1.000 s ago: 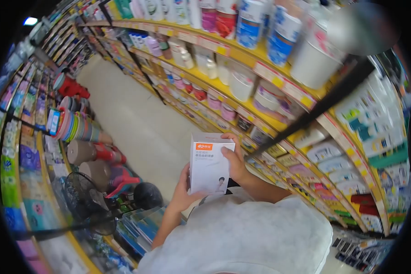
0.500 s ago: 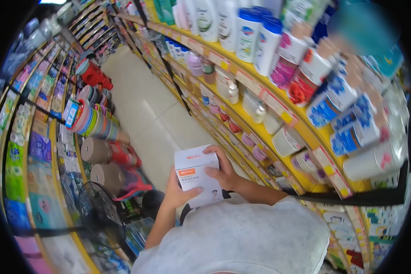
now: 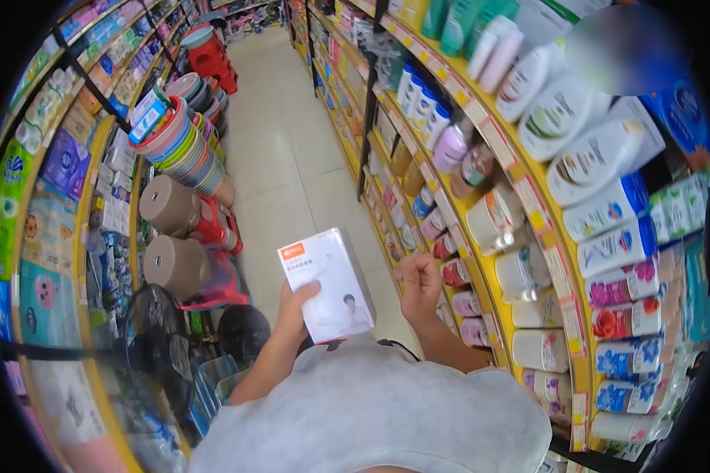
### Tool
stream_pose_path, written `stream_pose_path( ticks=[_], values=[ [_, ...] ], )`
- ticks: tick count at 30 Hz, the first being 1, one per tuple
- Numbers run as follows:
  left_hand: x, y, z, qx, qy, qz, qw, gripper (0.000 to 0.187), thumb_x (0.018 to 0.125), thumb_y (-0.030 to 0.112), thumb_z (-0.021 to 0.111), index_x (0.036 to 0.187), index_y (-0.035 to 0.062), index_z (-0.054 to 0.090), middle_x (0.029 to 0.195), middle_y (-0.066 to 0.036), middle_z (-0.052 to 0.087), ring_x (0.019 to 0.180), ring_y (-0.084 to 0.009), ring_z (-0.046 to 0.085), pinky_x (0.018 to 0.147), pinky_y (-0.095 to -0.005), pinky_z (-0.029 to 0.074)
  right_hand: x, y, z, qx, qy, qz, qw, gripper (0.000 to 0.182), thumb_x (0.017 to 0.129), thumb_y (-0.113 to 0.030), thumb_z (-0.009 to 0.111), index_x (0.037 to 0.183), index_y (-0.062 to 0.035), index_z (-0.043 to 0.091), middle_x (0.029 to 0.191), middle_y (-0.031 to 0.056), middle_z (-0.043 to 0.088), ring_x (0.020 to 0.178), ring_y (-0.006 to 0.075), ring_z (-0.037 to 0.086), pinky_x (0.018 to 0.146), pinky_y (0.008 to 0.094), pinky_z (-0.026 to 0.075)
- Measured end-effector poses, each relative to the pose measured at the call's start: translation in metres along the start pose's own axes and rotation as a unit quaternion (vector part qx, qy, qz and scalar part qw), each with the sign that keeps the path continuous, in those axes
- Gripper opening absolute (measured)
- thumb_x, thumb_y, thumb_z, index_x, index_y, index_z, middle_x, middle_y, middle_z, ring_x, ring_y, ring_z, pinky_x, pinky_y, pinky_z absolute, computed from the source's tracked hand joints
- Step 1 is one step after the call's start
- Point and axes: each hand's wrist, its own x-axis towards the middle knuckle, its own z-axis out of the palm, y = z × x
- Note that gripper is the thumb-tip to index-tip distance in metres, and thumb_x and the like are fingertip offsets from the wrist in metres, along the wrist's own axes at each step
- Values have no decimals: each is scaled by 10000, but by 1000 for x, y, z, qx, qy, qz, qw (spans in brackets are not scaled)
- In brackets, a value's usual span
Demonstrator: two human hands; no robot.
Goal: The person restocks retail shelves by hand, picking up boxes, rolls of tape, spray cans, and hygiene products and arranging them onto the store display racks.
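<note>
In the head view, my left hand (image 3: 293, 309) grips a white cardboard box (image 3: 329, 276) from its left side, the thumb lying across the front. The box has an orange label at its upper left and a small picture of a person at its lower right. It is tilted a little in front of my chest. To the right of the box and apart from it, my right hand (image 3: 420, 282) is raised with its fingers curled into a fist. I see nothing in it. It is near the right-hand shelves, not touching them.
Shelves of shampoo bottles (image 3: 556, 114) and lidded tubs (image 3: 495, 219) line my right. On the left stand stacked colourful basins (image 3: 183, 142), brown bins (image 3: 170, 264), red stools (image 3: 211, 63) and a black fan (image 3: 158, 331). A tiled aisle floor (image 3: 272, 150) runs ahead.
My right hand has let go of the box and moved right, closing into a fist. My left hand alone now holds the box, tilted differently. The view has turned, showing more aisle.
</note>
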Motion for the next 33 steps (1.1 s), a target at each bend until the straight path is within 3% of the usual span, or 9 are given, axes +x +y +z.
stream_pose_path(
  ticks=[6,10,15,16,18,20,23,26,33],
  values=[
    [92,80,-12,78,10,102,992,623,877,126,657,1414,-22,378,1308,-187,564,1207,-284,582,1027,-403,483,78,43,64,23,-39,50,998,296,1073,-227,513,837,-49,517,713,15,537,621,74,474,576,226,385],
    [149,132,-38,45,-33,95,994,618,903,143,643,1430,-4,357,1330,-181,554,1225,-272,572,1038,-399,475,132,68,110,46,-83,57,994,329,1083,-237,482,817,-48,528,712,13,541,615,72,474,568,230,377],
    [215,191,-52,-6,-85,80,993,577,926,166,634,1420,0,385,1333,-172,566,1214,-262,587,1032,-401,488,215,57,190,-79,-30,21,996,164,1048,-128,530,927,-30,584,770,24,557,660,90,524,619,240,429],
    [227,201,-53,-12,-84,72,994,565,931,165,628,1417,1,390,1331,-169,569,1210,-261,591,1030,-402,492,234,40,194,-141,-8,-13,990,75,1020,-71,551,981,-30,601,823,38,575,742,95,573,687,245,465],
    [253,217,-54,-22,-73,57,995,542,941,163,616,1411,4,400,1327,-164,576,1203,-259,598,1024,-404,499,276,-10,202,-331,58,-297,894,86,969,-131,589,926,-57,597,816,42,586,777,118,566,703,255,444],
    [278,236,-54,-49,-112,48,991,544,937,158,637,1406,9,406,1333,-156,577,1212,-248,594,1026,-406,501,315,-46,205,-295,65,-484,821,96,968,-137,586,924,-53,598,819,46,587,780,124,568,706,260,446],
    [327,250,-58,21,-95,89,991,553,922,177,688,1369,16,404,1287,-139,591,1173,-221,600,1013,-387,501,363,-72,233,-168,-57,-668,723,110,965,-147,582,922,-47,599,824,53,590,785,133,571,711,267,448],
    [375,271,-62,63,-77,102,990,620,911,226,699,1404,20,384,1314,-143,579,1211,-225,573,1043,-394,467,405,-59,269,-80,-140,-732,662,125,963,-157,577,919,-41,600,828,59,593,790,142,573,716,275,451],
    [497,346,-62,53,-73,126,988,603,903,228,734,1343,15,381,1270,-139,579,1179,-205,584,1020,-379,479,527,9,315,10,-183,-733,655,162,957,-180,567,914,-28,602,838,75,599,802,164,579,728,292,457]
  ],
)
